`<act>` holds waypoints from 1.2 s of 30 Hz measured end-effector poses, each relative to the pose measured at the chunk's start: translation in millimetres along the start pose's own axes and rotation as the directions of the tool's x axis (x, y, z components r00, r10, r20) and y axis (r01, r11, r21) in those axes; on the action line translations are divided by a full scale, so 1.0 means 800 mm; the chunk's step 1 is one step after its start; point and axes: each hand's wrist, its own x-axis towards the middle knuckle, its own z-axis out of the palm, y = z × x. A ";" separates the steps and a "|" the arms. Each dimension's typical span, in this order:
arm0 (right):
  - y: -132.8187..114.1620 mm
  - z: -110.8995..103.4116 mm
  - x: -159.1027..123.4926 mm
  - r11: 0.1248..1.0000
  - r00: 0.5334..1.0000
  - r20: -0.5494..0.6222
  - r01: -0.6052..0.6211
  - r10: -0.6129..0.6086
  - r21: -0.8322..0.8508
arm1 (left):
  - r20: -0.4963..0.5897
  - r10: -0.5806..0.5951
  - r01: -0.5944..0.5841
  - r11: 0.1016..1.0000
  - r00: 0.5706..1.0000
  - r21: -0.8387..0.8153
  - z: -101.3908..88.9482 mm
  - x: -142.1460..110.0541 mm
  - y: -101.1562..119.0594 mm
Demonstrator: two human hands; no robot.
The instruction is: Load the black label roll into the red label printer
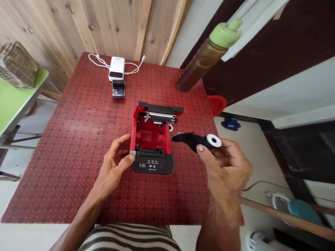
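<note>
A red and black label printer (153, 139) sits on the table, its lid (161, 108) raised and its red inner bay exposed. Fingers and thumb of my left hand (116, 157) clasp the printer's left side near the front panel (154, 164). To the right of the printer, my right hand (225, 164) pinches a black ribbon roll (201, 140) with a white core end. A loose dark tail of the ribbon reaches toward the printer's right wall. Partly hidden behind that wall is a small white ring (171, 128).
A white power bank (117, 68) with a white cable (134, 69) lies at the back of the patterned red table (78, 146). Before it is a shiny black strip (118, 89). A brown bottle with a green cap (222, 35) stands back right. A green table (15, 101) is at left.
</note>
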 end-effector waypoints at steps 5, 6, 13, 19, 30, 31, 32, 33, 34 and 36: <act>0.045 0.023 -0.048 0.991 0.992 -0.057 -0.117 0.113 -0.063 | -0.013 0.036 -0.035 0.999 0.999 0.036 -0.006 0.002 -0.009; 0.048 0.026 -0.057 0.994 0.995 0.040 -0.086 0.089 -0.075 | -0.013 0.042 -0.041 0.998 0.999 0.042 -0.007 0.002 -0.010; 0.041 0.018 -0.061 0.996 0.841 0.537 0.084 -0.062 -0.017 | 0.005 0.057 -0.057 0.998 0.998 0.009 -0.008 0.004 -0.015; 0.043 0.002 -0.044 0.994 0.747 0.665 0.092 -0.028 -0.061 | 0.016 0.045 -0.045 0.999 0.999 -0.003 -0.010 0.004 -0.016; 0.067 0.038 0.045 0.995 0.863 0.496 0.091 -0.099 0.040 | 0.021 0.042 -0.042 0.999 0.999 -0.007 -0.011 0.001 -0.015; 0.070 0.055 0.050 0.994 0.857 0.503 0.096 -0.114 0.061 | 0.023 0.046 -0.046 0.999 0.999 -0.004 -0.012 0.001 -0.015; 0.072 0.071 0.054 0.992 0.855 0.503 0.100 -0.124 0.075 | 0.026 0.049 -0.049 0.999 0.998 -0.001 -0.012 0.001 -0.015; 0.075 0.085 0.057 0.991 0.854 0.503 0.105 -0.134 0.086 | 0.029 0.052 -0.052 0.999 0.998 0.001 -0.012 0.001 -0.015; 0.076 0.095 0.058 0.990 0.855 0.499 0.110 -0.142 0.093 | 0.032 0.053 -0.053 0.999 0.998 0.001 -0.013 0.001 -0.015; 0.079 0.107 0.059 0.989 0.861 0.486 0.109 -0.146 0.105 | 0.035 0.043 -0.044 0.999 0.998 0.001 -0.013 0.001 -0.015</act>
